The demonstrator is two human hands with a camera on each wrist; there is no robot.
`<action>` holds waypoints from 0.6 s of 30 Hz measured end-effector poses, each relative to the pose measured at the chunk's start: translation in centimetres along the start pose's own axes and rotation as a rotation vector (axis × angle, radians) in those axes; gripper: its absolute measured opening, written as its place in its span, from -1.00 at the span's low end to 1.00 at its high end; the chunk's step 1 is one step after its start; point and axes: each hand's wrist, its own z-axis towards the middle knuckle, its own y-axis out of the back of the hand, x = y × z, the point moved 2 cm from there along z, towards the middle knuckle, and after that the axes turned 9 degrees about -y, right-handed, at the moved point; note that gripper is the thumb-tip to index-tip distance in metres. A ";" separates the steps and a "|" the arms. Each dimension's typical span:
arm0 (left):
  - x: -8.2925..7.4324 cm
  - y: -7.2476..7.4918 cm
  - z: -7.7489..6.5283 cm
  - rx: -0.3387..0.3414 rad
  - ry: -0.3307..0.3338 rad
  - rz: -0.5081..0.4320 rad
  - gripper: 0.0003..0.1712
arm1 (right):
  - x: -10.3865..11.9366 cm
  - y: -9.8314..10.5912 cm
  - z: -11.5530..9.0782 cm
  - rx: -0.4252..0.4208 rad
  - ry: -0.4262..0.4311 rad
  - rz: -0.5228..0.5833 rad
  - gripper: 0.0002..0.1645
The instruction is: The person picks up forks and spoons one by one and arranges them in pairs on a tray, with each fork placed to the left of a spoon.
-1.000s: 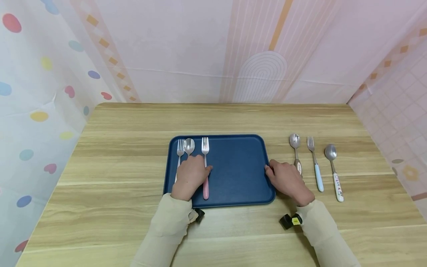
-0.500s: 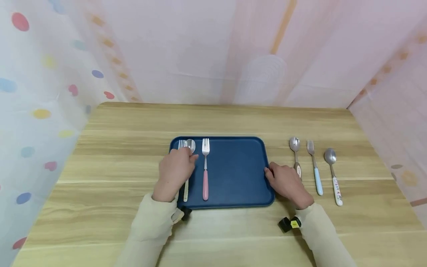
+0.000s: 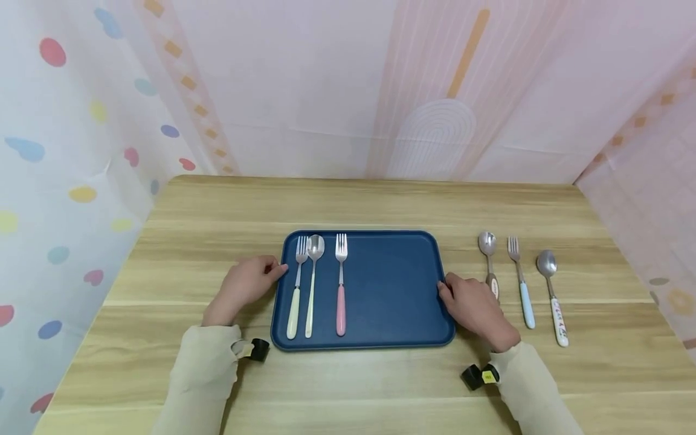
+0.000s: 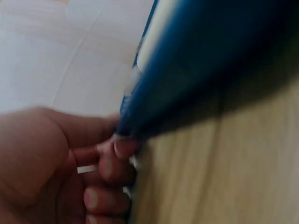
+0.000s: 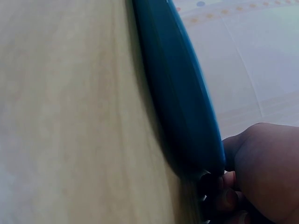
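Observation:
A dark blue tray [image 3: 394,290] lies on the wooden table. On its left part are a cream-handled fork [image 3: 293,311], a slim spoon [image 3: 312,299] and a pink-handled fork [image 3: 341,308], side by side, heads toward the far edge. My left hand [image 3: 247,283] pinches the tray's left edge; the left wrist view has its thumb at the rim and curled fingers [image 4: 110,170] below. At the opposite edge, my right hand [image 3: 474,305] grips the rim; part of those fingers is dark in the right wrist view, beneath the tray wall [image 5: 180,93].
Right of the tray lie a brown-handled spoon [image 3: 488,244], partly hidden by the right hand, a light-blue-handled fork [image 3: 526,305] and a spoon with a patterned white handle [image 3: 559,320]. A patterned curtain [image 3: 304,90] hangs behind the table.
My left hand has moved left, off the cutlery on the tray, to the tray's left edge, uncovering the cream-handled fork and the slim spoon. The right hand has stayed at the right edge.

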 end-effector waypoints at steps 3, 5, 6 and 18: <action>0.5 -0.3 0.0 0.013 -0.065 0.013 -0.63 | 0.0 -0.1 0.0 0.002 0.001 0.001 -0.66; 0.8 -0.4 0.0 0.007 -0.078 0.005 -0.63 | 0.0 -0.2 0.1 0.004 0.003 0.002 -0.66; 1.0 -0.4 0.0 0.004 -0.077 0.002 -0.63 | 0.0 -0.2 0.1 0.006 0.004 0.002 -0.66; 0.9 -0.4 0.1 0.022 -0.087 -0.023 -0.61 | -0.2 0.5 -0.1 0.063 0.001 0.057 -0.64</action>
